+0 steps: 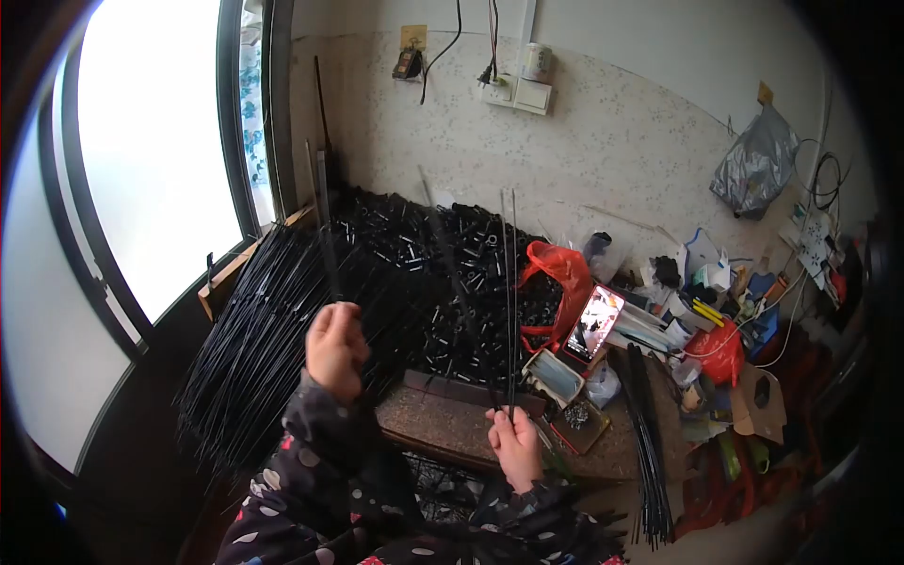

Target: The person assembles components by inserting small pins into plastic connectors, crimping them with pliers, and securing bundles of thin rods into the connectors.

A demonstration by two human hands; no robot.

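Observation:
My left hand [334, 350] is raised in a fist at the left of the pile. A long dark rod [326, 221], slightly blurred, rises out of it. Lower and to the right, my right hand [515, 444] is closed around the lower ends of several thin black rods [509, 301] that point upward and spread apart. Behind both hands lies a heap of small black tube-like parts [461, 250]. A large bundle of long thin black rods [254, 330] lies beside my left arm.
A red plastic bag [563, 273] and a phone with a lit screen [594, 323] are right of the heap. Nearby are an open box [554, 377] and another rod bundle [648, 443] over the table edge [433, 419]. A window [151, 141] stands left.

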